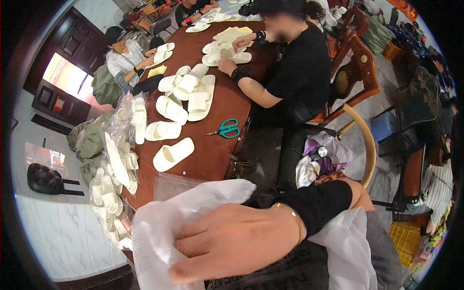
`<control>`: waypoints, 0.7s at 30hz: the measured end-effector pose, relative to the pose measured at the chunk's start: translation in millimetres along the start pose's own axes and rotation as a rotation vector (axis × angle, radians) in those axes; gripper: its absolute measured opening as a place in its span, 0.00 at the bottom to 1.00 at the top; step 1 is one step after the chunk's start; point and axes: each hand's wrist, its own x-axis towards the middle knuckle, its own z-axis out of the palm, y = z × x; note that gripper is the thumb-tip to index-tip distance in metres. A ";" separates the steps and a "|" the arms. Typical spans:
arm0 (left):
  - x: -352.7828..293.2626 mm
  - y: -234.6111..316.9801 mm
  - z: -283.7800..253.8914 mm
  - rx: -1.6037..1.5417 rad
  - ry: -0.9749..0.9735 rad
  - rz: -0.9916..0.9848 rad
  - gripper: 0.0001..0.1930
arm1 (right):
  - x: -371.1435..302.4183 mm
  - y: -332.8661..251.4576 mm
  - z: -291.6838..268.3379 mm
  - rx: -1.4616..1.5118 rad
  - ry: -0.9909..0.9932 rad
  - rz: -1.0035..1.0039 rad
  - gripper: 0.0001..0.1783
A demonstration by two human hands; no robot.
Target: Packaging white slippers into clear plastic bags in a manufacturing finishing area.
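My right hand [241, 244] reaches across from the right, back of the hand up, with a black wristband [321, 205] and a gold bracelet [296, 220]. Its fingers close on sheer white fabric [157, 227], which looks like a loose sleeve. A tapered end of this fabric lies above the hand. No part of my left hand shows; whether the fabric covers it I cannot tell. Just beyond is the brown table [208, 154], with a clear plastic bag [174, 186] at the near edge. A white slipper [174, 154] and teal-handled scissors [227, 128] lie farther off.
More white slippers [200, 99] lie along the table, and bagged slippers [108, 193] pile up at its left edge. A person in black [299, 67] handles slippers at the right; another in white [128, 58] works opposite. Wooden chairs [360, 72] stand to the right.
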 end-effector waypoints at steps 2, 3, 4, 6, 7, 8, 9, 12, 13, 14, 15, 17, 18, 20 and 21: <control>-0.7 -1.0 -2.4 0.001 -0.046 0.001 0.16 | -10.3 5.0 -32.4 0.287 -0.195 0.203 0.16; -1.5 -2.0 -4.3 0.002 -0.066 -0.001 0.16 | -19.3 7.1 -48.7 0.582 -0.391 0.399 0.18; -4.6 -3.5 -1.9 -0.005 -0.068 -0.006 0.17 | -38.1 15.6 -63.2 0.610 -0.391 0.220 0.23; -5.3 -4.8 0.2 -0.015 -0.088 -0.012 0.17 | -72.4 11.2 -84.5 0.750 -0.384 -0.026 0.29; -35.5 -3.6 -5.2 -0.012 -0.055 -0.046 0.17 | -76.3 2.5 -84.7 0.901 -0.405 -0.135 0.31; -39.2 4.7 -0.6 -0.024 -0.067 -0.058 0.17 | -77.5 -14.0 -90.0 0.844 -0.516 -0.119 0.31; -19.4 43.5 21.3 -0.189 -0.288 0.190 0.18 | -84.5 -52.6 -105.1 0.731 -0.592 -0.060 0.30; -7.7 101.0 68.9 -0.543 -0.517 0.565 0.22 | -85.3 -59.3 -92.6 0.607 -0.813 -0.086 0.25; 8.1 112.4 81.0 -0.483 -0.870 0.638 0.21 | -85.6 -61.7 -94.0 0.525 -1.002 -0.068 0.24; 13.1 126.1 90.5 -0.394 -1.240 0.720 0.21 | -88.9 -77.3 -105.6 0.527 -0.885 -0.003 0.19; 13.2 115.4 84.9 -0.397 -1.241 0.716 0.21 | -94.5 -87.7 -113.0 0.530 -0.884 -0.002 0.19; 8.9 69.6 42.3 -0.434 -1.126 0.812 0.25 | -103.4 -114.4 -129.9 0.335 -0.348 0.155 0.17; 17.3 43.4 6.5 -0.554 -1.241 0.660 0.25 | -103.2 -139.2 -138.0 0.140 -0.360 0.138 0.19; 13.1 100.6 19.9 -0.699 -1.206 0.463 0.24 | -107.3 -149.0 -136.0 0.052 -0.395 0.109 0.15; 7.3 150.2 30.4 -0.653 -1.137 0.669 0.23 | -108.0 -169.6 -133.2 0.036 -0.259 0.299 0.14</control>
